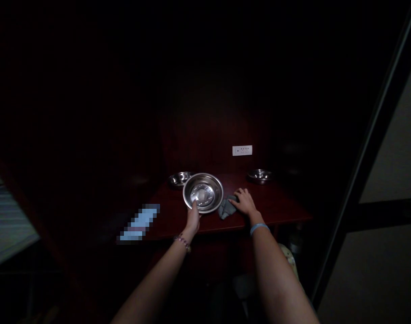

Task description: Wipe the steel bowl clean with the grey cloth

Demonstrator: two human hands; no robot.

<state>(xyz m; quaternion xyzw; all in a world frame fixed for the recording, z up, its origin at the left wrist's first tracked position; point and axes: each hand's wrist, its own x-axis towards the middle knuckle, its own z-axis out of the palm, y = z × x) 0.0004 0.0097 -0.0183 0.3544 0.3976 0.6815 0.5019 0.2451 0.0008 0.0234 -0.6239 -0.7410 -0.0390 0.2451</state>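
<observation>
My left hand [193, 219] grips a shiny stainless steel bowl [212, 203] by its near rim, the thumb inside and the other fingers hidden behind. The bowl is tilted so its inside faces me; a pale patch shows on its bottom. Beside it, my right hand [246, 202] has its fingers bent over a crumpled grey-green cloth [227, 208] on the dark red table [276, 207]. A second steel bowl [179, 178] rests behind the held one, partly covered by it. At the back right of the table sits another steel bowl [259, 175].
A white power socket [242, 150] is set in the dark red back panel. To the left is a blurred-out bluish rectangle [139, 223]. A dark-framed sliding door [370, 135] stands at the right. The surroundings are very dark.
</observation>
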